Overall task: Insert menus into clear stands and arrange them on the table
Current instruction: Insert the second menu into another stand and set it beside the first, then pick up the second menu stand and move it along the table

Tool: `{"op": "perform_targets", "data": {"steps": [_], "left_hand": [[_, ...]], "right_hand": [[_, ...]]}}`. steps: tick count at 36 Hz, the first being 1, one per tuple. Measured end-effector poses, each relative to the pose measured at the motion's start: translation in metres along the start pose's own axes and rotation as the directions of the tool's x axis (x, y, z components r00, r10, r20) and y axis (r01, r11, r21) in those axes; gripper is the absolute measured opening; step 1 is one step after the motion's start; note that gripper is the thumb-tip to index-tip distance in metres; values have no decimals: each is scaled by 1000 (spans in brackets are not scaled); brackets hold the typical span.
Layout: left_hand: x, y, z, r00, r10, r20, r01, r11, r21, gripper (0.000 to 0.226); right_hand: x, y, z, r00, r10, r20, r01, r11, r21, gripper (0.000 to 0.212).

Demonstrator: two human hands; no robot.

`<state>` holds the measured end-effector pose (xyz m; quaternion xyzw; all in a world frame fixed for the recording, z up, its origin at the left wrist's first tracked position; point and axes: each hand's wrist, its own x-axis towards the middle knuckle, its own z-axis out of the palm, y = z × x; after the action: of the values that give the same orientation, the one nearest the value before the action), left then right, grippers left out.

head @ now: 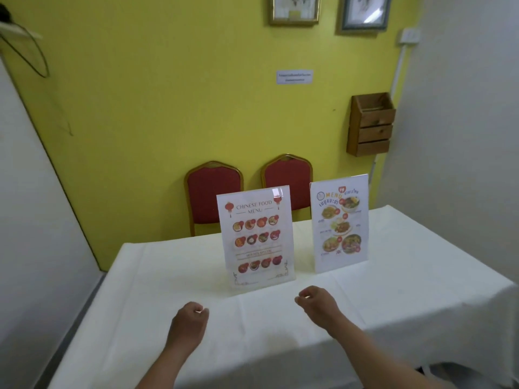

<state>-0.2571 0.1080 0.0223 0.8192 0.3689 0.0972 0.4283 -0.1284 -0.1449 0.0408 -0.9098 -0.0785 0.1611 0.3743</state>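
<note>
Two clear stands with menus in them stand upright on the white-clothed table (168, 276). The Chinese food menu stand (257, 238) is near the middle. A second stand holding a menu with photos of dishes (340, 223) is to its right and slightly farther back. My left hand (189, 322) hovers over the cloth in front of the Chinese menu, fingers curled in and holding nothing. My right hand (318, 303) is just right of that stand's base, fingers likewise curled and empty. Neither hand touches a stand.
Two red chairs (214, 197) with gold frames stand behind the table against the yellow wall. A wooden box (370, 124) hangs on the wall at the right. White walls close in on both sides. The table's right edge drops off near the right wall.
</note>
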Motion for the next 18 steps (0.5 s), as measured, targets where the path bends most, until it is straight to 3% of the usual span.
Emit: {"op": "perform_targets", "data": {"steps": [5, 11, 15, 18], "left_hand": [[2, 16, -1, 1000, 26, -9, -27, 999, -23, 17], [13, 38, 7, 999, 38, -18, -39, 999, -8, 26], [17, 56, 13, 998, 60, -31, -60, 998, -22, 12], [23, 65, 20, 998, 50, -44, -51, 998, -33, 18]], "right_hand": [[2, -10, -5, 1000, 0, -24, 2, 998, 58, 14], [18, -19, -14, 999, 12, -37, -7, 994, 108, 32], [32, -27, -20, 999, 2, -47, 4, 992, 125, 36], [45, -33, -23, 999, -11, -45, 17, 991, 134, 39]]}}
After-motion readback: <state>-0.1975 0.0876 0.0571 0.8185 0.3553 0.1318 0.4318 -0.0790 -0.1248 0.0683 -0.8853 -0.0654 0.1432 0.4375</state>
